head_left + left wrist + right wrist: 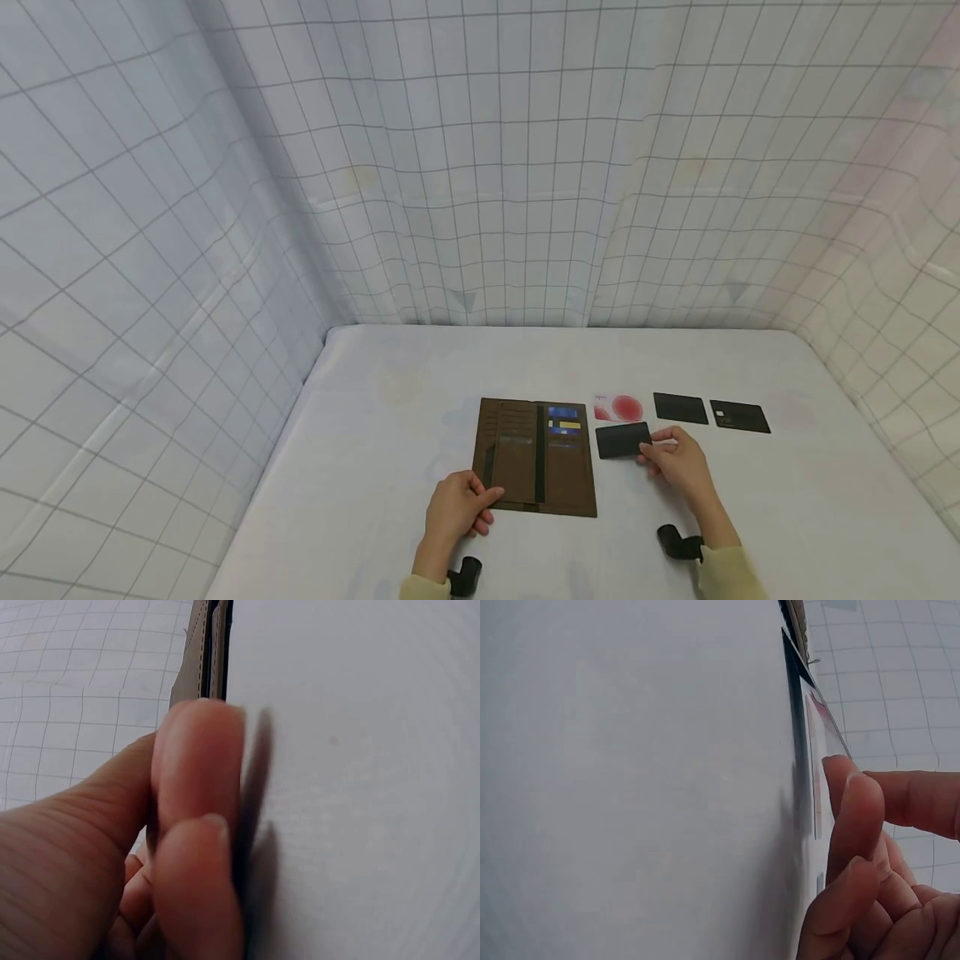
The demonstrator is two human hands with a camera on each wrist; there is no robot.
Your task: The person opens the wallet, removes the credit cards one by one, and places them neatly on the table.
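Note:
An open brown wallet [517, 471] lies flat on the table, with blue cards [562, 412] in the upper slots of its right half. At its lower left corner, my left hand [456, 510] pinches the edge, thumb on top and fingers below. The left wrist view shows the wallet's stitched edge [200, 652] beyond the fingers. To the right of the wallet, my right hand [681, 462] pinches a black card [621, 441] by its right end. In the right wrist view the thumb and fingers [859, 814] meet at the card's edge, seen nearly side-on.
Behind the held card lies a red and white card [627, 407]. Farther right are a plain black card [680, 408] and a black card with a chip [739, 417]. The white table [375, 467] meets gridded white curtains [480, 208] at the back and sides.

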